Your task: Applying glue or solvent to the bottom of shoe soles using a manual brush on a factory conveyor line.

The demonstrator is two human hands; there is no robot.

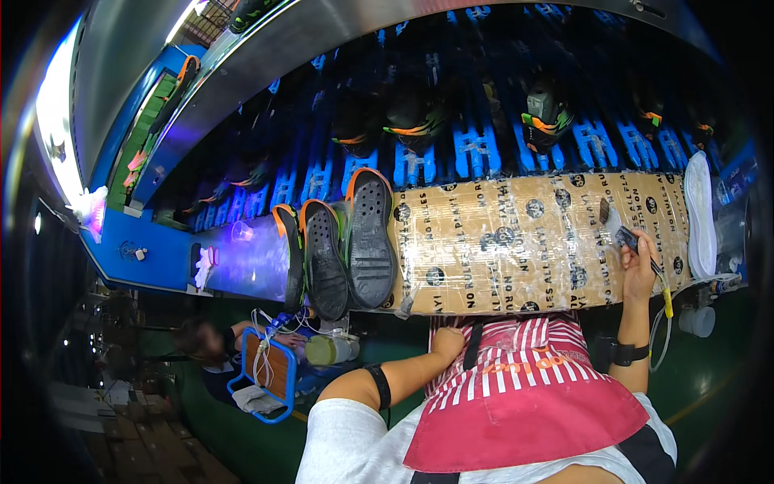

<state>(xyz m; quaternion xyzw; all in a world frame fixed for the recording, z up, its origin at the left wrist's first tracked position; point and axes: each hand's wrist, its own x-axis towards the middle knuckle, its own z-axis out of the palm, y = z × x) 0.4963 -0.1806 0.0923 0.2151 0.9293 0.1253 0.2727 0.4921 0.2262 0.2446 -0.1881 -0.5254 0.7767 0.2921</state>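
In my right hand [639, 266] is a brush [626, 236] with a dark handle, its pale head reaching over the right part of a cardboard-covered work surface [500, 266]. My left hand [449, 343] is closed in front of my striped red apron [532, 419], below the near edge of the cardboard. Whether anything is in that fist is hidden. Left of the cardboard stand three black shoe soles with orange edges: a large one [371, 242], a middle one [325, 262] and one turned on its side [290, 250].
Behind the cardboard runs a dark conveyor with blue holders [476, 149], carrying several black shoe parts [544, 121]. A white sole-shaped piece [700, 214] lies at the right end. A blue-framed chair [266, 371] and another person [211, 343] are at the lower left.
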